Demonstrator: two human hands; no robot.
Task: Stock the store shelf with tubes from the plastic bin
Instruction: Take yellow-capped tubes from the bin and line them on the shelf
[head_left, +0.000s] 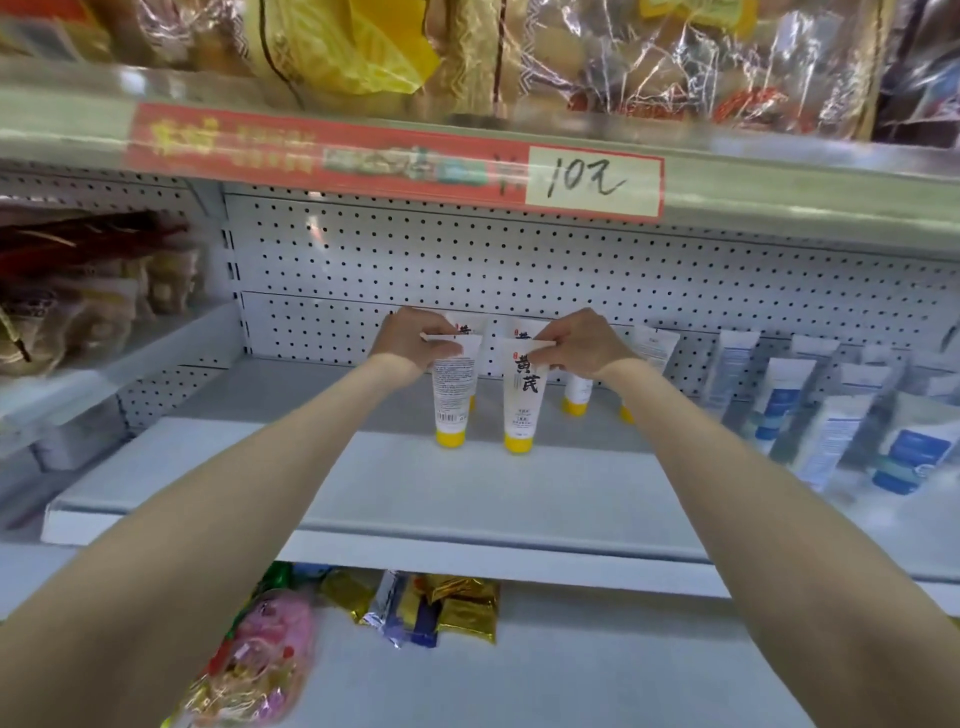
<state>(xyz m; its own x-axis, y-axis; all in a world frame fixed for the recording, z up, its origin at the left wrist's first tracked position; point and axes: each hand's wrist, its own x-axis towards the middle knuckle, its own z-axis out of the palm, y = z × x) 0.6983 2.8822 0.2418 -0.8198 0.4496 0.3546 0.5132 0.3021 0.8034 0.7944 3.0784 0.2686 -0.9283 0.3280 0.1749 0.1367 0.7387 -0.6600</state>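
Two white yellow-capped tubes are held upright, caps down, mid-depth on the white store shelf (363, 483), the left tube (451, 395) pinched at its crimped top by the left hand (410, 340), the right tube (523, 397) by the right hand (584, 343), other tubes behind against the pegboard (519, 260).

Both arms reach to the back of a grey shelf (415, 483), where the left hand (410, 338) pinches the crimped top of a white tube (453, 395) and the right hand (582, 343) pinches a second tube (523, 400). Each stands on its yellow cap, side by side, with more yellow-capped tubes (577, 392) behind. Blue-labelled tubes (779, 395) crowd the right, and a red price strip (395, 156) runs overhead.
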